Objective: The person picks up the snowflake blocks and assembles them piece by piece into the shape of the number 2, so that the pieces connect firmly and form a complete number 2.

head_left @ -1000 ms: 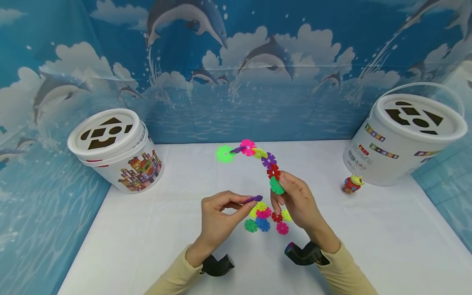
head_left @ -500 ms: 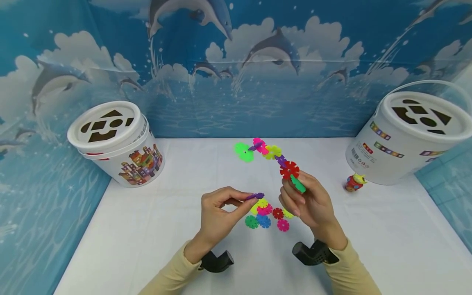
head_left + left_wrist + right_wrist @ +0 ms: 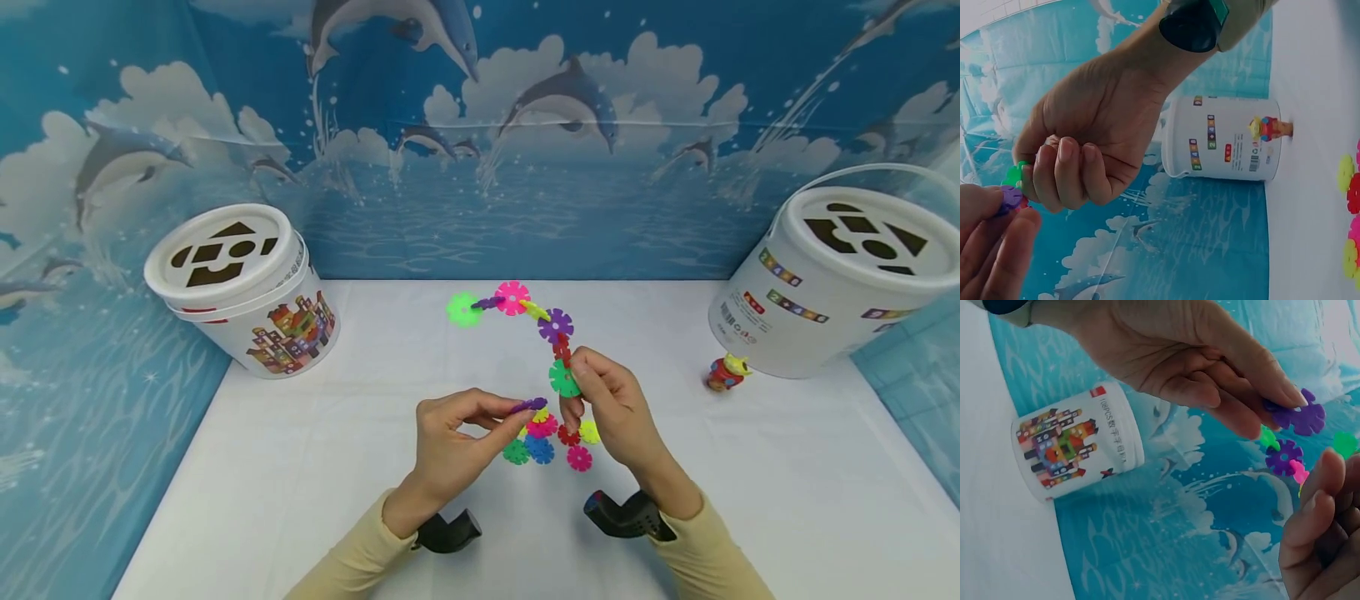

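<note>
In the head view my left hand (image 3: 461, 446) pinches a purple snowflake disc (image 3: 531, 405) between thumb and fingertips, edge-on; the right wrist view shows the notched rim of that purple disc (image 3: 1305, 415). My right hand (image 3: 618, 408) grips a linked chain of snowflake discs by its green end disc (image 3: 563, 379). From there the chain curves up and left through red, purple (image 3: 556, 326), yellow, pink (image 3: 513, 297) and purple pieces to a light green disc (image 3: 464, 309). The two hands are close together, the left-hand disc just below and left of the green one.
Several loose snowflake discs, among them a blue disc (image 3: 540, 451) and a pink disc (image 3: 580, 458), lie on the white table below the hands. A white bucket (image 3: 292, 333) stands at left, another bucket (image 3: 795, 333) at right. A small toy figure (image 3: 726, 372) stands near the right bucket.
My right hand swung the chain right and twisted it, then brought it back left with the green disc facing up. My left hand keeps the purple disc and has shifted slightly right.
</note>
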`<state>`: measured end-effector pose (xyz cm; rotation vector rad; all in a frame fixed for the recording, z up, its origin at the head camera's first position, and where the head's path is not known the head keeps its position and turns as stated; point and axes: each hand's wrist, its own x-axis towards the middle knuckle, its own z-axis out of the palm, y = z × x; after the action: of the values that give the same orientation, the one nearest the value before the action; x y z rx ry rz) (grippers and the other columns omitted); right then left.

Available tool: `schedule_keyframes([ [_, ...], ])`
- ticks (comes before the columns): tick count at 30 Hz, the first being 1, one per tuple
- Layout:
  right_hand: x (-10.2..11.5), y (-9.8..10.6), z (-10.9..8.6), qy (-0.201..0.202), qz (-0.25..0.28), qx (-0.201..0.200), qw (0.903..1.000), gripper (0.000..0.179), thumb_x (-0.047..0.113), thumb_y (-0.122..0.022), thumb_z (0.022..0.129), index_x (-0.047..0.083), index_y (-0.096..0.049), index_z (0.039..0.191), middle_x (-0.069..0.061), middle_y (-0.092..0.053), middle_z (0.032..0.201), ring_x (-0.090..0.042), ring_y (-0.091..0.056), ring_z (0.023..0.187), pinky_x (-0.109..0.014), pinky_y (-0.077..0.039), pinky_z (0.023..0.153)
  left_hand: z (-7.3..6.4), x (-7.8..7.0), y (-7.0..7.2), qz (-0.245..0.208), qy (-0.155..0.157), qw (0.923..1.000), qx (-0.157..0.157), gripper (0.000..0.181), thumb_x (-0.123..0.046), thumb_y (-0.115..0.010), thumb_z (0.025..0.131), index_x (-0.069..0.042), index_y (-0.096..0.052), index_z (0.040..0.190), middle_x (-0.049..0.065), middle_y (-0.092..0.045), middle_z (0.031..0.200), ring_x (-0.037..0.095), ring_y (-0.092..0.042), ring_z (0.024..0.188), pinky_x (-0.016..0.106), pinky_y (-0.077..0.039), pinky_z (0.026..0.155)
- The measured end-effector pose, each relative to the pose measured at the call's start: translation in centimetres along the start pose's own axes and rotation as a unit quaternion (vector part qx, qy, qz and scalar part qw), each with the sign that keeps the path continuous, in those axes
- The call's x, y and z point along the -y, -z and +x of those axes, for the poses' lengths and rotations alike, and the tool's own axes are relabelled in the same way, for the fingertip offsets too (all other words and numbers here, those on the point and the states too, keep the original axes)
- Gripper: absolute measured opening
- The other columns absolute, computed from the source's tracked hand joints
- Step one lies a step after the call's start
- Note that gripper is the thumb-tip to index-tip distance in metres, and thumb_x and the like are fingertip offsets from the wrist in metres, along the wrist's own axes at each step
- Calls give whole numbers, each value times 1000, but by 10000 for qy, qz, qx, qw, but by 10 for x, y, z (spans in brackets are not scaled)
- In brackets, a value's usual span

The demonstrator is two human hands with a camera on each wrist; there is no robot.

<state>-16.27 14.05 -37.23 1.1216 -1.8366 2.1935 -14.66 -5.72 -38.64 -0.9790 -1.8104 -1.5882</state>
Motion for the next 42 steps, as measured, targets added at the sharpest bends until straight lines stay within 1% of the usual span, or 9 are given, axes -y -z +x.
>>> schedule_keyframes([
  [4,-4,-5,-3,98,-793,-274,9964,22,-11,-35,97,-1,-46,81,-6,-45,59,-17,-46,46,-28,-43,38,-1,3,-1,137,-127,9998,-30,17,-13,-76,81,3,-71,88,12,-71,81,15,-68,68,26,-55,56],
  [9,-7,-11,-4,209,-1579,-600,9854,21,-13,-42,93,2,-52,82,-4,-47,58,-14,-45,46,-26,-40,36,-2,7,-3,233,-263,9993,-106,17,-11,-75,82,3,-71,88,13,-71,82,16,-69,69,25,-55,58],
  [15,-9,-16,-3,387,-2206,-837,9710,20,-12,-47,90,4,-54,80,0,-49,57,-10,-48,45,-22,-43,38,-3,10,-6,442,-666,9965,-256,15,-11,-73,84,4,-71,87,13,-70,80,15,-68,67,23,-55,60],
  [20,-10,-20,-3,569,-2278,-914,9677,21,-14,-46,90,3,-54,81,-1,-48,56,-10,-47,43,-20,-42,38,-4,10,-9,489,-924,9941,-295,17,-11,-73,83,6,-71,87,13,-70,79,18,-69,70,24,-55,63],
  [24,-9,-22,-4,477,-2284,-948,9678,20,-8,-46,94,4,-53,81,2,-48,56,-8,-47,43,-20,-41,37,-6,10,-11,465,-1075,9925,-334,20,-11,-73,83,8,-71,87,15,-70,80,22,-70,73,26,-55,65],
  [30,-8,-26,-4,356,-2317,-930,9677,18,-3,-48,96,6,-53,81,5,-48,56,-7,-47,43,-20,-42,37,-8,12,-14,459,-1327,9889,-494,17,-7,-73,83,10,-70,85,17,-69,78,23,-70,72,27,-55,64],
  [33,-10,-27,-4,316,-2182,-938,9709,18,-4,-46,97,4,-54,82,3,-49,56,-9,-49,42,-21,-42,36,-8,14,-14,511,-1319,9883,-563,16,-7,-73,83,9,-70,84,17,-69,78,24,-70,71,26,-55,62],
  [37,-15,-27,-2,172,-1982,-972,9752,18,-8,-44,96,1,-54,84,-1,-50,57,-12,-51,43,-23,-43,36,-8,18,-12,647,-1142,9897,-573,18,-9,-73,83,9,-71,87,16,-70,80,22,-70,71,24,-54,61],
  [42,-16,-23,-1,-356,-1681,-752,9823,14,-7,-43,97,-2,-52,88,-6,-52,62,-14,-54,48,-28,-47,40,-6,25,-8,954,-1062,9885,-497,18,-10,-73,83,7,-71,88,14,-70,82,21,-70,75,24,-54,64],
])
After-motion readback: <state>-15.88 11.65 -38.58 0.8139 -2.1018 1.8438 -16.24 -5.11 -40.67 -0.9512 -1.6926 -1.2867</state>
